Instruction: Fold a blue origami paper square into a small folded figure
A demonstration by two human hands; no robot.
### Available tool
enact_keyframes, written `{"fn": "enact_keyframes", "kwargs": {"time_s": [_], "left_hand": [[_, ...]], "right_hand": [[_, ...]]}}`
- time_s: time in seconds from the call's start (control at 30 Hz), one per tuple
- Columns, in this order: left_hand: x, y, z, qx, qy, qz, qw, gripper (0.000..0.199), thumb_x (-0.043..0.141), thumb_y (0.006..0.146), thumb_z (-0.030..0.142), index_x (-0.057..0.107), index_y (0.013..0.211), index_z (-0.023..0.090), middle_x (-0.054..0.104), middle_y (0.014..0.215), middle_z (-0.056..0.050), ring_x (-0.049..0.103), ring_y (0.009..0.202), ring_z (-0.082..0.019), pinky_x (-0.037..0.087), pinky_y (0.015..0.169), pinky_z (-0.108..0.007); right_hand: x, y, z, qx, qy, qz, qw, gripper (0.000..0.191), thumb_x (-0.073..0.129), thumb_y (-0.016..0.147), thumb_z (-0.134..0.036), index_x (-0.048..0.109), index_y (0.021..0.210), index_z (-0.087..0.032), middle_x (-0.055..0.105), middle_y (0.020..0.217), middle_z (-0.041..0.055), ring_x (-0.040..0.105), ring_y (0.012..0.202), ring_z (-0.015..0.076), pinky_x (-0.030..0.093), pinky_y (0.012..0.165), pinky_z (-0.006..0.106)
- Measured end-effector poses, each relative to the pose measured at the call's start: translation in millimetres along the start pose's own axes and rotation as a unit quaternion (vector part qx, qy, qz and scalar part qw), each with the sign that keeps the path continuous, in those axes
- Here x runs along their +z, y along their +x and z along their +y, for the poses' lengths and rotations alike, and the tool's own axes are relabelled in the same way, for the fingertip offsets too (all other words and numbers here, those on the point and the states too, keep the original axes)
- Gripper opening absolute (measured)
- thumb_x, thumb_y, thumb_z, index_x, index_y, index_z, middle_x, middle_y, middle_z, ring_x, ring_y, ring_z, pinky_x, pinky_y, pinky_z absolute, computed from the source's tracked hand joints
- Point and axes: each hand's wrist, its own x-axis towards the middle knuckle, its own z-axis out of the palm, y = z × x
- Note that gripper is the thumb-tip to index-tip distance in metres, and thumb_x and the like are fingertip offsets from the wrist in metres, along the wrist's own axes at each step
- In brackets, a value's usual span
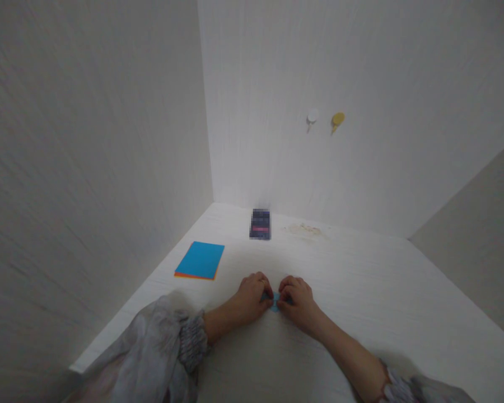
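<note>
Walls: pale panels with faint streaks rise behind and on both sides of the grip; the back wall (pixel 277 84) meets the white tabletop (pixel 361 291) well beyond it.
Blue piece: a small, light-blue piece (pixel 275 303) lies between the two hands, low over or on the tabletop; its full shape is hidden by the fingers.
Left hand: the left hand (pixel 254 296) comes in from the left, its grip closed on the near-left side of the small, light-blue piece, thumb and fingertips bent inward.
Right hand: the right hand (pixel 298 299) mirrors it, its grip closed on the piece's right side.
Sleeves: greyish, gathered cuffs (pixel 193 341) sit up the forearms, bare from there to the hands.
Stack: square sheets (pixel 200 260), blue on top with orange edges showing below, lie flat to the left of the grip and farther out.
Dark item: a blurred dark object (pixel 260 224) with a pink band sits beyond the grip, near the back wall.
Marks: brownish marks (pixel 308 229) show right of that object.
Hooks: a white hook (pixel 312 117) and a yellow hook (pixel 338 120) are side by side on the back wall, above and right of the grip.
</note>
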Motion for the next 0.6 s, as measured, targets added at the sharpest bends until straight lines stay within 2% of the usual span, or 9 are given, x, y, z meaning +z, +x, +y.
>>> {"fn": "enact_keyframes", "kwargs": {"time_s": [0.43,0.6], "left_hand": [[-0.4,2.8,-4.1,0.018,-0.009,0.021,1.000,0.010,0.061,0.065,0.021,0.062,0.075,0.019,0.054,0.089,-0.001,0.050,0.084,-0.015,0.038,0.076,-0.025],[-1.5,5.3,-5.3,0.018,-0.024,0.014,0.999,0.009,0.061,0.063,0.020,0.064,0.072,0.019,0.055,0.086,-0.001,0.051,0.081,-0.014,0.038,0.074,-0.023]], "right_hand": [[2.8,2.1,6.8,0.011,0.005,0.025,1.000,0.009,0.063,0.057,-0.016,0.054,0.057,-0.018,0.055,0.089,0.0037,0.046,0.087,0.0186,0.033,0.077,0.028],[0.7,4.6,5.9,0.040,0.008,0.020,0.999,0.012,0.064,0.053,-0.014,0.053,0.055,-0.018,0.055,0.088,0.0033,0.047,0.085,0.0185,0.035,0.074,0.027]]}}
